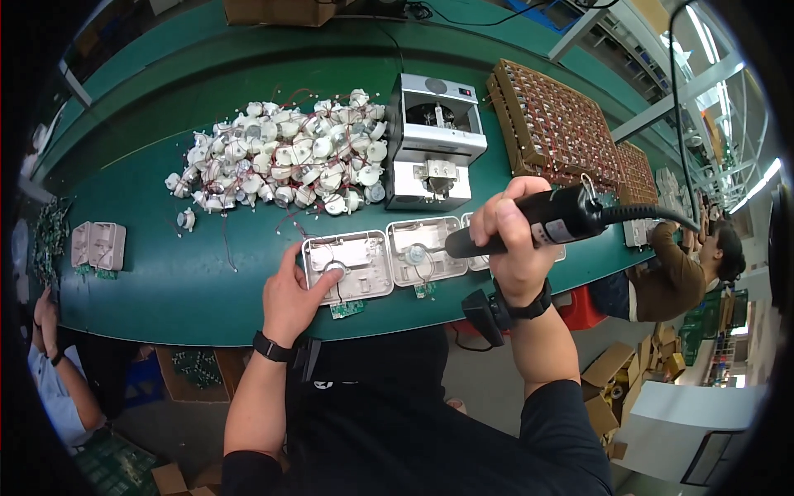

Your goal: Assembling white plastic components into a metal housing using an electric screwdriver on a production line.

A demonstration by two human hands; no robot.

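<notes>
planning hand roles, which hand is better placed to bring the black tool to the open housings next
Probably the right hand: it grips the black tool near the open housings, while the left hand touches one of them.

Around me is an assembly workshop: the long green-topped workbench (165, 293) bears a heap of round white wired parts (285, 157); a brown-sleeved co-worker (672, 285) is by its right end, open brown cardboard boxes (606, 369) below it.
</notes>
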